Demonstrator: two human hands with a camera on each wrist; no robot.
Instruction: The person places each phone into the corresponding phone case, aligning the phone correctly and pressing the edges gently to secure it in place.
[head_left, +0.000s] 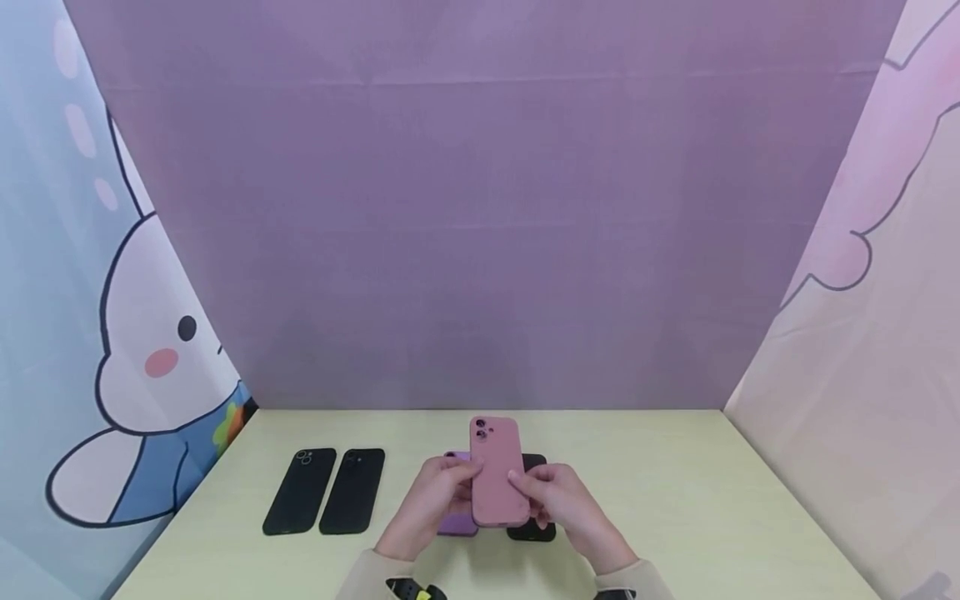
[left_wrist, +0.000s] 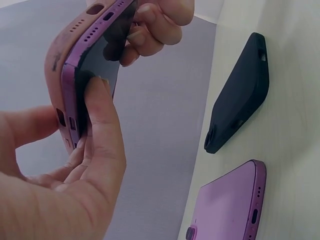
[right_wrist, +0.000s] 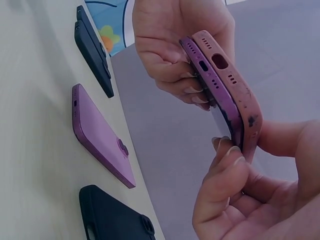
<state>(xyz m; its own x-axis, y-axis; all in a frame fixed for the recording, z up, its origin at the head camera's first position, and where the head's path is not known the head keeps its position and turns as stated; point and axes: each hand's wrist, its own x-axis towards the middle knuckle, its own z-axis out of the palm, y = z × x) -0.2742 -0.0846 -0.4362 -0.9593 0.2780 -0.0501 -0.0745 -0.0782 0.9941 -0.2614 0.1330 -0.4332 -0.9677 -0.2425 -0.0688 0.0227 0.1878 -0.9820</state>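
Observation:
Both hands hold a purple phone (left_wrist: 71, 92) together with a pink phone case (head_left: 498, 483) up above the table. The case covers the phone's back; at the bottom edge, a thin line parts the purple frame from the case in the right wrist view. My left hand (head_left: 431, 500) pinches one long side, thumb on the case and fingers on the dark screen side. On the opposite side my right hand (head_left: 562, 500) pinches likewise. A second purple phone (right_wrist: 100, 142) lies back up on the table below, beside a black phone case (left_wrist: 240, 95).
Two black phone-shaped pieces, one outer (head_left: 300, 492) and one inner (head_left: 352, 492), lie side by side on the left of the pale table (head_left: 675, 492). A purple cloth (head_left: 480, 250) hangs behind the table, with printed cloths on both sides.

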